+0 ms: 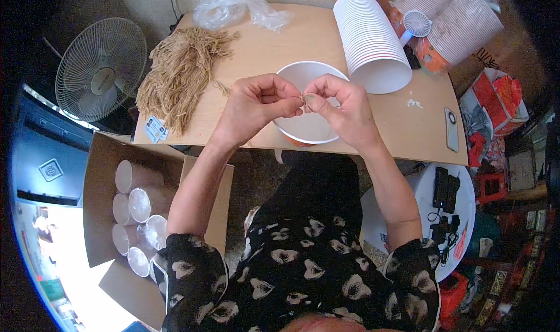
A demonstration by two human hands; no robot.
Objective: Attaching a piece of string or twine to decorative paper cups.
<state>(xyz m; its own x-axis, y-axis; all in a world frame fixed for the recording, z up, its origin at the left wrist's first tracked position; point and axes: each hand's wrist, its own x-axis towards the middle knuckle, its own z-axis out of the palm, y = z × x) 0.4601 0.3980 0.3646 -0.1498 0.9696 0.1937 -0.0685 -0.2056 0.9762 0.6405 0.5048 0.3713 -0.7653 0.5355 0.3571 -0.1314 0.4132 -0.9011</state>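
Both my hands are raised over the desk and meet at the fingertips. My left hand (256, 104) is closed in a pinch, thumb against forefinger. Facing it, my right hand (348, 109) pinches too, its thumb pressed to the fingertip. Whatever is between them is too small to make out. Directly below stands a wide white paper tub (304, 131), its mouth facing up and partly covered by my hands. Left of my hands lies a thick bundle of tan cords (178, 69), with a loose end pointing toward the tub.
A long stack of white tubs (373, 37) lies on the desk (256, 52), and more wrapped stacks (461, 23) stand behind. A small handheld fan (416, 24), a phone (451, 129), cards (154, 129) and clear plastic (233, 8) lie around. Left is a carton (102, 227) of wrapped tubs.
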